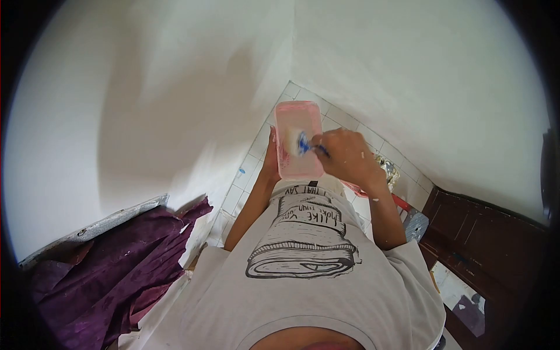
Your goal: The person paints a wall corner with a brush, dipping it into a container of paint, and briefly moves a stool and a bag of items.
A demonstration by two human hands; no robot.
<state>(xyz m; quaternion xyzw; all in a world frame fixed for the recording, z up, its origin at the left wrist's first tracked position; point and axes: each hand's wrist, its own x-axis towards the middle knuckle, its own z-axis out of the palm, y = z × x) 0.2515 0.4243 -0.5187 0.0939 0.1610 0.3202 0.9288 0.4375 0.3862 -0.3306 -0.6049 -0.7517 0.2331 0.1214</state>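
Observation:
My left hand (271,153) is wrapped round the left side of a pink plastic tub (318,125), holding it out in front of my waist. Pale paint smears mark the tub's inner walls. My right hand (349,156) grips a blue-handled paintbrush (302,143) over the tub. The brush's whitish head is blurred and overlaps the tub's inside in this view. White specks dot the back of my right hand and wrist.
White walls (373,58) meet in a corner ahead, above a white tiled floor (341,118). Purple cloth (116,262) hangs at lower left beside a grey ledge (96,230). A dark brown wooden cabinet (466,233) stands at right, near a paint-stained item (387,169).

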